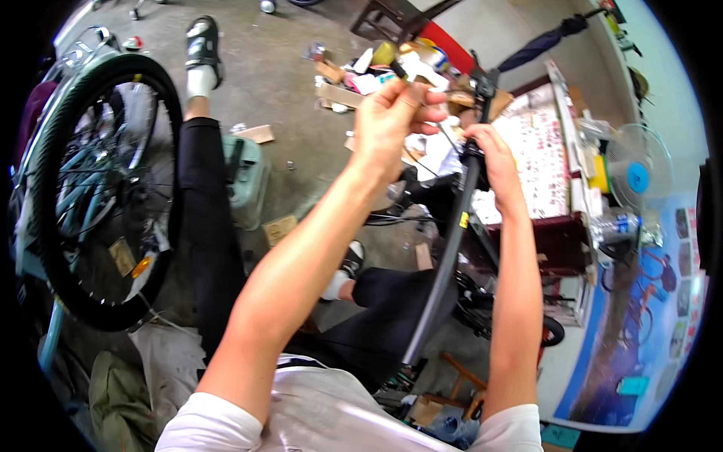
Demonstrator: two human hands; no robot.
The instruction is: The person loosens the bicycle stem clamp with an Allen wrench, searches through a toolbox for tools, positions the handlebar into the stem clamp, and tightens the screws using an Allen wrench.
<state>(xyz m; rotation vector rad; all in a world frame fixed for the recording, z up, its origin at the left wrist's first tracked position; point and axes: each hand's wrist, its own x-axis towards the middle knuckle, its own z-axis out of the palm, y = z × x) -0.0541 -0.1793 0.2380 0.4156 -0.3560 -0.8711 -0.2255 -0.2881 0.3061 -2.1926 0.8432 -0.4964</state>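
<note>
White shirt: at the lower edge, short-sleeved, with both bare forearms reaching up and away from it.
Black trousers: covering both legs, one stretched out at left, one bent beneath the bar.
Long black bar: slanting up and to the right in front of the body, right of centre; lower end above the bent leg, yellow sticker partway along.
Right hand: closed around the upper part of the bar, fingers bent over a dark fitting there.
Left hand: raised just left of the bar, apart from it; thumb and index finger drawn together, other fingers loosely curled.
Small dark piece: just above the left fingertips; cannot tell whether gripped.
Black clamp: at the bar's top end, beyond the right hand.
Bicycle wheel: standing at left, black-tyred, in front of a light blue bicycle frame.
Pale green toolbox: on the floor, just beside the stretched leg.
Dark red surface: to the right, beyond the bar, carrying a white sheet with red print.
Desk fan: at far right, near a blue poster.
Clutter heap: on the floor ahead, mixing cardboard and wrappers.
Dark umbrella: folded, slanting at upper right.
</note>
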